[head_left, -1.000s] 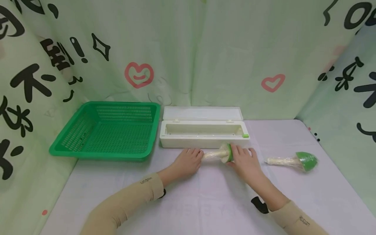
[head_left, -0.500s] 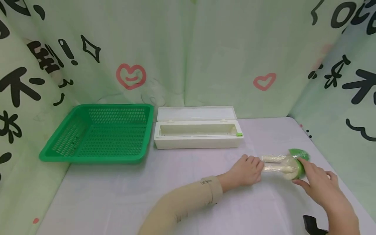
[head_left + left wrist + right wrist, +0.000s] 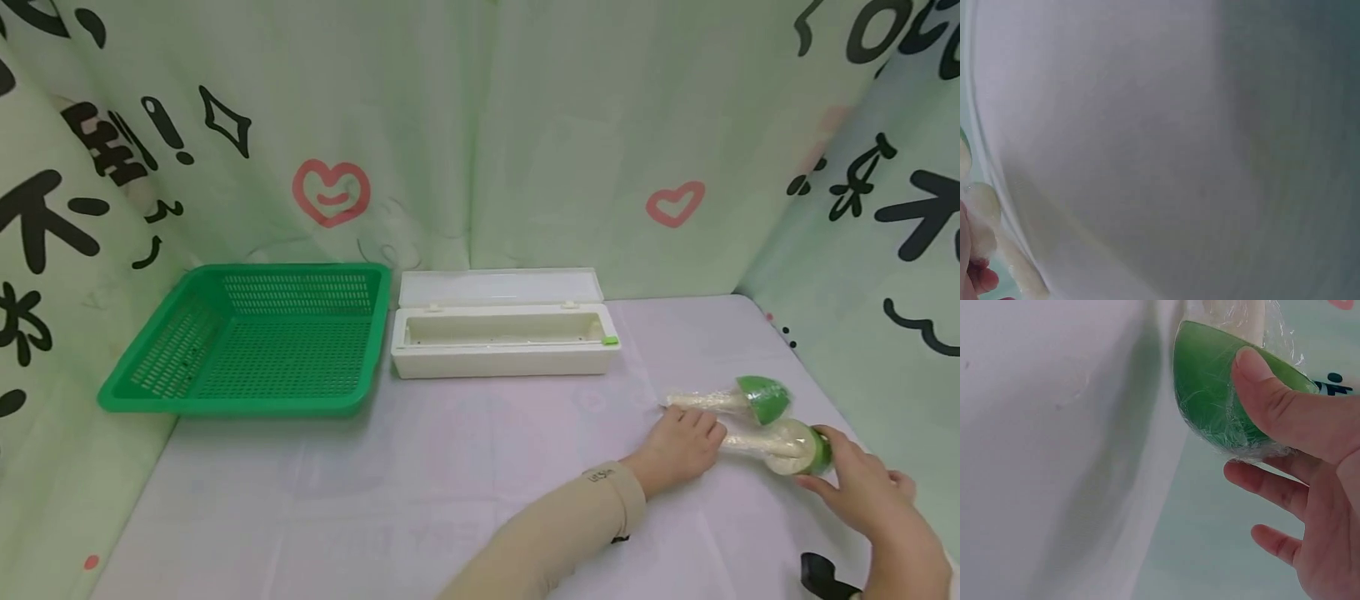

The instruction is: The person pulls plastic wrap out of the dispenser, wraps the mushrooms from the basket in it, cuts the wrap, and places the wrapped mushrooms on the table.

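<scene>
Two mushroom-shaped items wrapped in clear film, each with a cream handle and a green domed head, are at the right side of the table. The far wrapped item (image 3: 763, 398) lies with its green head to the right. My left hand (image 3: 684, 446) grips the handle of the near wrapped item (image 3: 783, 450), while my right hand (image 3: 862, 487) pinches its green head. In the right wrist view the thumb presses the film-covered green dome (image 3: 1210, 387). The left wrist view shows only part of the left hand (image 3: 966, 262) and cream pieces at its edge.
A white lidded box (image 3: 506, 362), its lid raised, stands at the back middle of the table. To its left is a green perforated basket (image 3: 225, 407). A printed pale green curtain (image 3: 525, 167) encloses the back and sides of the white-covered table (image 3: 375, 500).
Both hands have carried the near wrapped item right, from in front of the box to beside the other one. It has since come toward the front. The head view has shifted slightly right.
</scene>
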The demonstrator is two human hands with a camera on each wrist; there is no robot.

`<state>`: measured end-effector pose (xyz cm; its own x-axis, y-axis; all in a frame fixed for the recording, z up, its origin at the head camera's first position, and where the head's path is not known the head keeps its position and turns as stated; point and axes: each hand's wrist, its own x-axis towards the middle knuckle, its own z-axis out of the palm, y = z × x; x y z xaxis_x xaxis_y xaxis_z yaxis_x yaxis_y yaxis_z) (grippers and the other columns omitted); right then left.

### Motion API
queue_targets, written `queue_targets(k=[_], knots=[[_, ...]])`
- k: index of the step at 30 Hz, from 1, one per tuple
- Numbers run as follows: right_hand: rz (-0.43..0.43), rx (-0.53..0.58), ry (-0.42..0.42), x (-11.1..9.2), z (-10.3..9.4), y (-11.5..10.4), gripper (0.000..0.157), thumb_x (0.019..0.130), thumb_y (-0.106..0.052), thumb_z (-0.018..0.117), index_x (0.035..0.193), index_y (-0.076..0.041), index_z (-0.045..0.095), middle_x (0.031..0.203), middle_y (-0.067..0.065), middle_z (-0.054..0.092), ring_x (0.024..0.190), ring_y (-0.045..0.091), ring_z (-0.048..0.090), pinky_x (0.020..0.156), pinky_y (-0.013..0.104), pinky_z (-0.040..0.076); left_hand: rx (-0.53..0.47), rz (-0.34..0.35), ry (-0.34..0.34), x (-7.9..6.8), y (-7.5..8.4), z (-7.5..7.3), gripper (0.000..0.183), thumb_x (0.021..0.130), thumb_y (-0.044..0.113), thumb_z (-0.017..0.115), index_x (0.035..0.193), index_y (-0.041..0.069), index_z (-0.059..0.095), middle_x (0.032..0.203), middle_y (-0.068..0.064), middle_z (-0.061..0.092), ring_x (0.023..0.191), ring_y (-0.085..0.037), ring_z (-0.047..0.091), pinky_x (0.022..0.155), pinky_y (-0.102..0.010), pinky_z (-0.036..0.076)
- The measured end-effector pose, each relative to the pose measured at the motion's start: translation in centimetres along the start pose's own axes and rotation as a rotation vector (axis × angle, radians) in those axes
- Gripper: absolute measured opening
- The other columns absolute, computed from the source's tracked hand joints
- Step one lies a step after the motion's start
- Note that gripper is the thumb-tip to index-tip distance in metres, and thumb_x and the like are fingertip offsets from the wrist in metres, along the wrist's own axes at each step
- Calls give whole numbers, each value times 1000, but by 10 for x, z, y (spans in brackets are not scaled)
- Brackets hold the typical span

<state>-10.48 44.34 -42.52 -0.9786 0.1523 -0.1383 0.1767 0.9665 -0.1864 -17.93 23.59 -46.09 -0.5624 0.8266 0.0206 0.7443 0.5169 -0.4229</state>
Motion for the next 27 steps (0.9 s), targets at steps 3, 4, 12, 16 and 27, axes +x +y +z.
queue_targets(k=[3,4,12,16,27], knots=[[7,7,-38,4,4,5,89,76,-45,67,130,8,21,120,42,34,99,59,37,79,69,17,-38,-39,47,-2,2,4,26,100,31,22,120,28,38,106,14,37,96,0,37,83,-17,31],[13,11,-51,5,5,6,91,76,-48,66,131,8,20,120,42,33,99,59,37,80,70,17,-56,-52,59,-3,2,5,25,100,30,23,120,28,39,107,13,38,98,0,38,84,-17,31],[41,55,-98,8,13,12,102,75,-64,55,134,7,14,124,42,28,103,60,33,78,70,19,-140,-110,32,-1,6,11,25,98,28,30,121,29,39,114,14,37,105,-1,39,89,-16,33],[50,81,-109,10,13,11,106,74,-68,52,136,7,10,125,42,24,104,60,30,79,70,18,-166,-151,-8,2,4,13,26,97,30,30,122,33,37,118,17,37,107,-1,38,85,-17,33],[65,97,-148,7,9,7,109,78,-62,56,140,4,-6,132,43,14,104,64,29,74,69,24,-238,-172,-35,3,2,14,30,98,35,30,128,33,34,124,16,37,115,-2,36,91,-19,32]])
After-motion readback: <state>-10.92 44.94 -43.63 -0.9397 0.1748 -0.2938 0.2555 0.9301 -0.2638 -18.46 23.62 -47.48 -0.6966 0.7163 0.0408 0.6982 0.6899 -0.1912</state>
